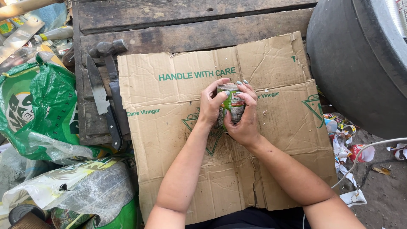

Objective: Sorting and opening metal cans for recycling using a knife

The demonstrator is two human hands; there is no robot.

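Both hands grip one small tin can (231,105) with a green and red label, held upright above a flattened brown cardboard sheet (169,140). My left hand (210,106) wraps its left side with fingers curled over the open top rim. On the can's right side, my right hand (245,116) closes around it, fingertips also on the rim. Part of the label is hidden under the fingers.
A knife (101,99) and a hammer (111,63) lie on the dark wooden planks (190,21) left of the cardboard. Green plastic sacks (38,110) full of scrap sit at the left. A large dark tub (360,59) stands at the right, with litter (352,148) on the ground below it.
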